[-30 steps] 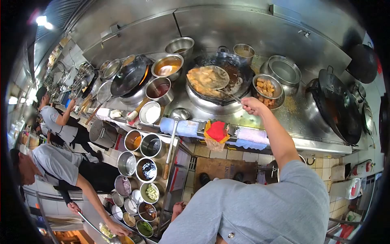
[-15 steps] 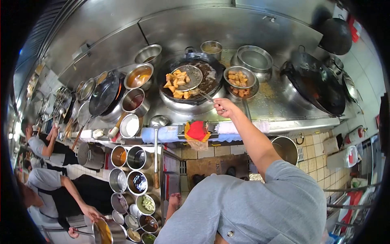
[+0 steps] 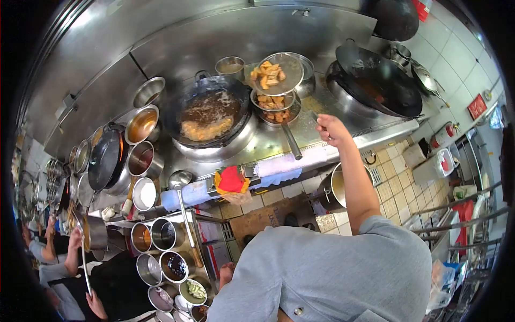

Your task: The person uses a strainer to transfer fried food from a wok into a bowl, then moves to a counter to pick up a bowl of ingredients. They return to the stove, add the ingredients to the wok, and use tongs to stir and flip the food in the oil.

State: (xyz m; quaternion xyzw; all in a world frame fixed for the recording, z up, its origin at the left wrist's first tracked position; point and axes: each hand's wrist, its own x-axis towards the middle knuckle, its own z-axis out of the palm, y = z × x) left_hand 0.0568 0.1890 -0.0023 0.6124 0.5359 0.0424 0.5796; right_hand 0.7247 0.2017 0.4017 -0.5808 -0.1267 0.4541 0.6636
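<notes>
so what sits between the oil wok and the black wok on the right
Head view: a steel bowl of fried pieces, with the skimmer held by the right hand above it.

Wok (image 3: 209,115) sits centre on the range. Skimmer (image 3: 276,72) hangs above the bowl (image 3: 273,104), just right of the wok. 1 further wok (image 3: 378,80) stands far right; 2 pots (image 3: 142,123) stand left.

You get bright, even light from overhead. The steel wall (image 3: 214,37) behind the skimmer (image 3: 279,72) glares softly. Far left of the skimmer it dims and smears, and fisheye bending meets black corners.
</notes>
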